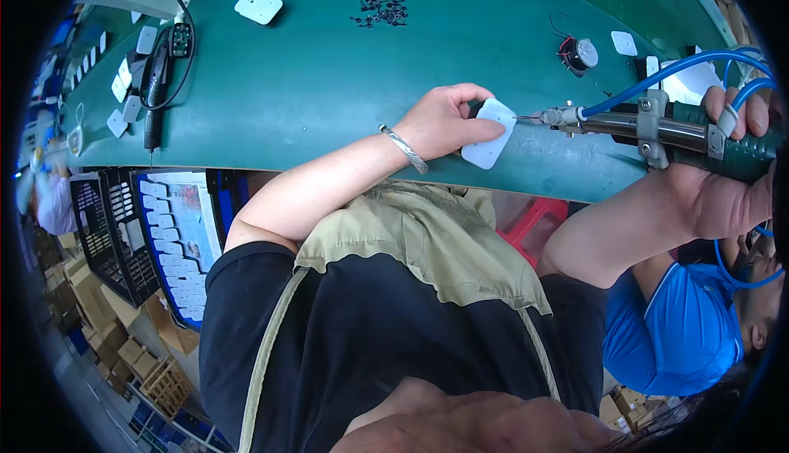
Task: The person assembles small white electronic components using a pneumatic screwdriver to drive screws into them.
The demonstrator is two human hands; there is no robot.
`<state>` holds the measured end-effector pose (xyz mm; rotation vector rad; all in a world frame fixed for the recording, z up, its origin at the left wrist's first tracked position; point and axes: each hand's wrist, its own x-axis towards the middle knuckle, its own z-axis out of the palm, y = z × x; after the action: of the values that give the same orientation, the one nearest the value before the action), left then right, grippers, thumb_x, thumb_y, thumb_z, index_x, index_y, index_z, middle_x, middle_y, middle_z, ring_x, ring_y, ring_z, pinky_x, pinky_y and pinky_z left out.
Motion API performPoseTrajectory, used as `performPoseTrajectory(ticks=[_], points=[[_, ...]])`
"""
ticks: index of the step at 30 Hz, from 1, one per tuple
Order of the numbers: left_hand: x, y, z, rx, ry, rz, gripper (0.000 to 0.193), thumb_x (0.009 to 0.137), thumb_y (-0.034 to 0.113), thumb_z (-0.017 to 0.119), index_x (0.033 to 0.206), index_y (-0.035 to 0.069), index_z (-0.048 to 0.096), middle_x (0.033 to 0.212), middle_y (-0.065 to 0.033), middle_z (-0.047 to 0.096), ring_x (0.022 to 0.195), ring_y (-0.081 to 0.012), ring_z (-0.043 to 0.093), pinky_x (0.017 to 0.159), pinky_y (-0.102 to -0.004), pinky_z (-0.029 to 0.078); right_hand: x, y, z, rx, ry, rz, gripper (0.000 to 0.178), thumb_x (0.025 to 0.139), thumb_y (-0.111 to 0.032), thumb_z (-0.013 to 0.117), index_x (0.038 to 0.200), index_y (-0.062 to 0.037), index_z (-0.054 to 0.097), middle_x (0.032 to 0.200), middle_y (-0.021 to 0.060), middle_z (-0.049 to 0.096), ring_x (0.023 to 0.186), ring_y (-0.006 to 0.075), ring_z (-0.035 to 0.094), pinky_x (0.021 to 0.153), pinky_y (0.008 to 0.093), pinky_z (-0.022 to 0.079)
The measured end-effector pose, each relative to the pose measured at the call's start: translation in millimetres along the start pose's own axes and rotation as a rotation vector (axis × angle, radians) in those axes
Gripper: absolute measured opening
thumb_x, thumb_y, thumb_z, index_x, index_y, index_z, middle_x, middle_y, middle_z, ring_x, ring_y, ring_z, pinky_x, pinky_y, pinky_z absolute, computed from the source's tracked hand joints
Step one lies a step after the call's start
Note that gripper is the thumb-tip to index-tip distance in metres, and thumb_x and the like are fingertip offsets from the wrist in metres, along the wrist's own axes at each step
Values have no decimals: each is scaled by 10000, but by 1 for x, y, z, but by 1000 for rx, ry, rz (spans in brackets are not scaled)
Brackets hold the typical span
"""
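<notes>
My left hand (pixel 454 122) pinches a small white rounded-square plate (pixel 486 151) between thumb and fingers, tilted at the near edge of the green bench. Wrapped round the dark green grip of a pneumatic screwdriver (pixel 608 121) is my right hand (pixel 740 116), partly cut off at the right. The tool lies level, pointing left, with a blue hose (pixel 649 83) running to its nose. Its thin tip meets the plate's right side; whether it presses into a hole I cannot tell. What lies behind the plate is mostly hidden.
Small black screws (pixel 382 9) lie in a pile at the back. A white plate (pixel 258 6) and a round motor-like part with wires (pixel 579 55) rest on the bench (pixel 329 67). A black corded screwdriver (pixel 156 83) hangs at left. A person in blue (pixel 674 330) is at right.
</notes>
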<state>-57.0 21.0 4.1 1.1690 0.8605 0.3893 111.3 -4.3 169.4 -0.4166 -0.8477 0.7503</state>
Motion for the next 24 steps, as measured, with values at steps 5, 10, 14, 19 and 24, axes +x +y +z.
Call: performPoseTrajectory(ticks=[5,10,14,19,24], points=[[0,9,6,-43,-36,-3,299,716,177,697,978,69,599,588,78,440,517,-1,402,457,-179,328,2,-2,-2,-106,51,-30,290,861,-337,502,1005,-86,523,618,26,577,454,116,504,361,276,441],[2,18,8,-70,-48,-43,310,714,183,698,985,70,596,589,71,451,509,-9,424,436,-179,340,4,-4,-2,-200,104,-55,288,860,-339,502,1004,-90,521,608,20,572,454,117,503,362,273,441],[4,20,10,-64,-39,-41,310,715,180,697,986,69,595,584,72,454,505,-6,423,435,-176,339,4,-3,-1,-273,142,-72,286,860,-340,502,1004,-93,519,601,15,568,454,117,503,362,271,441],[11,20,11,1,1,40,285,700,177,710,950,81,611,563,76,453,493,1,398,435,-173,329,-3,4,15,-365,190,-90,284,860,-342,503,1003,-98,517,591,9,562,454,118,503,363,268,441],[17,10,14,-65,-20,50,267,693,161,711,931,82,618,561,79,441,490,1,375,438,-173,325,-3,9,23,-449,234,-111,281,859,-344,503,1002,-102,516,582,3,557,454,119,502,364,266,441]])
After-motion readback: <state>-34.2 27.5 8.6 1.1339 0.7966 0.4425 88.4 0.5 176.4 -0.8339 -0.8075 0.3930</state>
